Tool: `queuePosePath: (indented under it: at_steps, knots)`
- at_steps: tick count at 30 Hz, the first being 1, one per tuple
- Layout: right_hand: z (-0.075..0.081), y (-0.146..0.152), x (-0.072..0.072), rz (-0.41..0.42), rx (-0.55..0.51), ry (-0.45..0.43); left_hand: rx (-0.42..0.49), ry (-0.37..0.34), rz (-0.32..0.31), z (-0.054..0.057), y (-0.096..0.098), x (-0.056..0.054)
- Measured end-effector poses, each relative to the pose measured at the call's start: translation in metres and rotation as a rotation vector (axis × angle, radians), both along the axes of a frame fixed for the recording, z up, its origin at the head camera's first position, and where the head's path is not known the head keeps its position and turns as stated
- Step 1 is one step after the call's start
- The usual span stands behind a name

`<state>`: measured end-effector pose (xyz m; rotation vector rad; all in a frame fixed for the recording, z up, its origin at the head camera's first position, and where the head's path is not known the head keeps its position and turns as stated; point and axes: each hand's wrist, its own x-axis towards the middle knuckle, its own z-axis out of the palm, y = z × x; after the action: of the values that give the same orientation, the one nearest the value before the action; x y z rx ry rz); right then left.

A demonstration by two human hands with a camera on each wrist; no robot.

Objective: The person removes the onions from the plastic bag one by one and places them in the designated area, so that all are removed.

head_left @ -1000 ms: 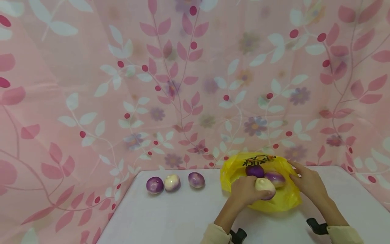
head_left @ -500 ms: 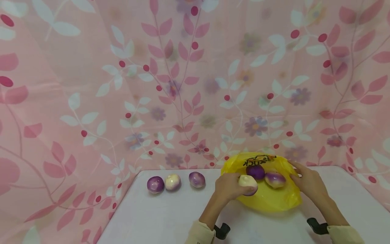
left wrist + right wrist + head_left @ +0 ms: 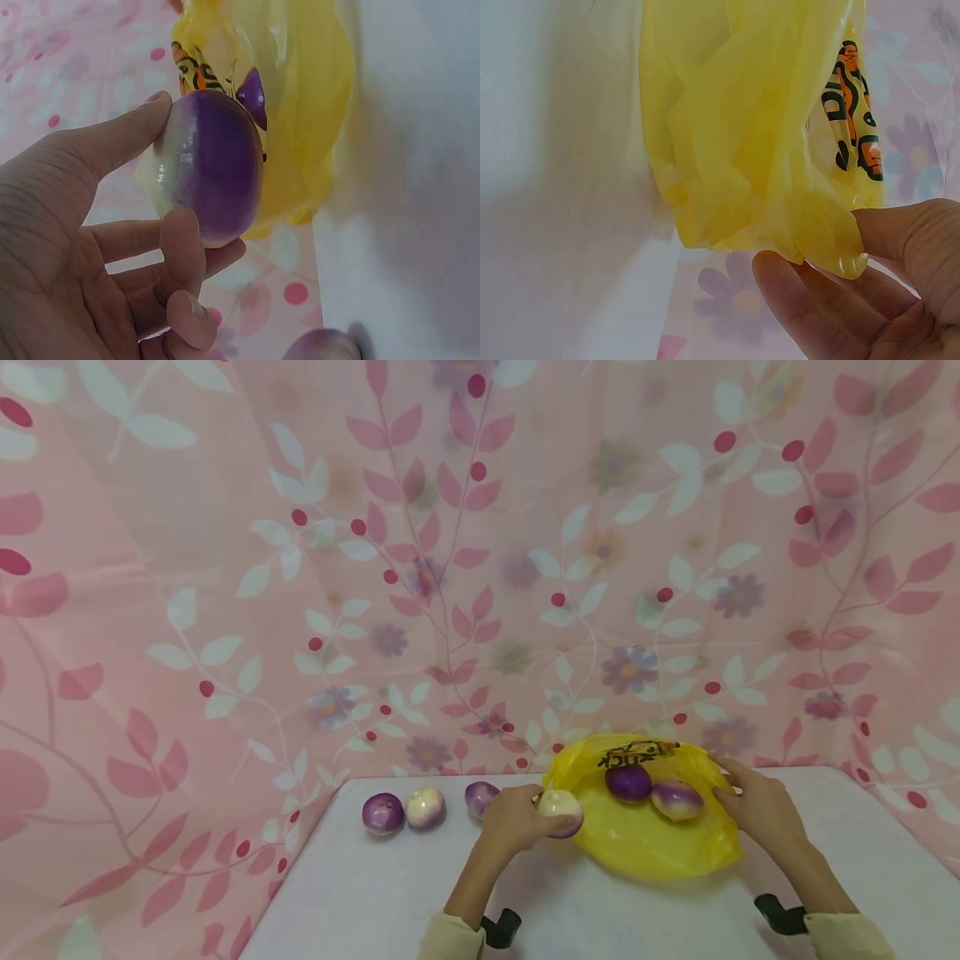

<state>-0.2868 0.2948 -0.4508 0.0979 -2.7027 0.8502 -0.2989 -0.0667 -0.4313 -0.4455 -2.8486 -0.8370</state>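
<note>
My left hand (image 3: pixel 510 820) grips a purple-and-cream turnip (image 3: pixel 217 165) between thumb and fingers, just left of the yellow plastic bag (image 3: pixel 652 852). In the left wrist view its purple half faces the camera. My right hand (image 3: pixel 767 810) pinches the bag's right edge, and the right wrist view has thumb and fingers on the thin yellow film (image 3: pixel 829 232). Inside the open bag lie a dark purple turnip (image 3: pixel 628 784) and a paler turnip (image 3: pixel 677 802). Behind the left hand, another turnip (image 3: pixel 477 797) is partly hidden.
Farther left on the white table (image 3: pixel 390 893) sit a purple turnip (image 3: pixel 383 815) and a mostly cream turnip (image 3: pixel 425 809), side by side. A pink floral curtain (image 3: pixel 480 568) hangs behind the table's back edge. Black camera mounts (image 3: pixel 780 915) show at both wrists.
My left hand has carried the turnip leftward, from over the bag's opening to its left side. The right hand stays at the bag's edge, and the two turnips inside have hardly moved.
</note>
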Motion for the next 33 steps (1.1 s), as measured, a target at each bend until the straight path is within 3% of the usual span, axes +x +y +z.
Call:
queuePosePath:
  at_steps: [11,22,29,33]
  knots:
    - [0.001,0.001,0.002,-0.004,-0.014,-0.017,-0.057,-0.014,0.077,-0.009,-0.032,0.004]
    - [0.000,0.002,0.002,-0.012,-0.006,-0.015,-0.030,0.002,0.082,-0.022,-0.072,0.011]
    - [-0.001,0.003,0.001,-0.007,0.005,-0.009,-0.002,-0.069,0.112,-0.026,-0.092,0.015]
    - [-0.003,0.003,0.000,-0.001,0.008,-0.002,-0.013,-0.068,0.123,-0.026,-0.098,0.015]
